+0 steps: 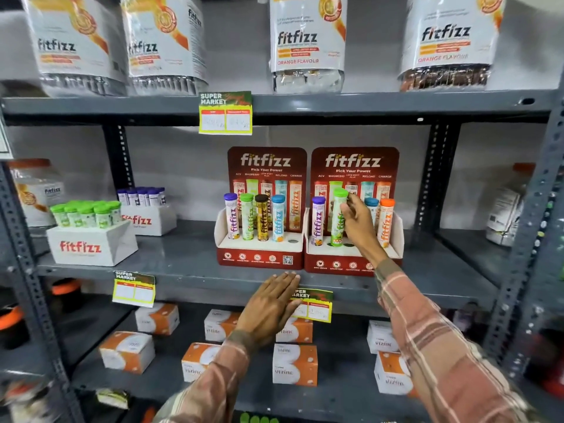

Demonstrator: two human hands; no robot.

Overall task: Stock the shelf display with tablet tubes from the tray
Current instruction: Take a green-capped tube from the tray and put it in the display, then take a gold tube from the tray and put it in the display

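Note:
Two red fitfizz display stands sit on the middle shelf. The left stand [259,261] holds purple, green, brown and blue capped tubes, with one bare hole at its right end. In the right stand [323,264] are a purple tube [317,221], a blue one and an orange one [386,221]. My right hand [360,227] grips a green-capped tube [338,218], its base at the stand's second hole. My left hand [270,306] lies flat, fingers together, against the shelf's front edge, holding nothing. A white tray [91,245] of green-capped tubes stands at the left, with a tray of purple-capped tubes [149,218] behind it.
Large fitfizz jars [308,41] line the top shelf. Orange and white Vizinc boxes [294,364] fill the shelf below. Yellow price tags [225,114] hang from the shelf edges. Grey perforated uprights [518,239] frame the rack, and more jars sit at both far sides.

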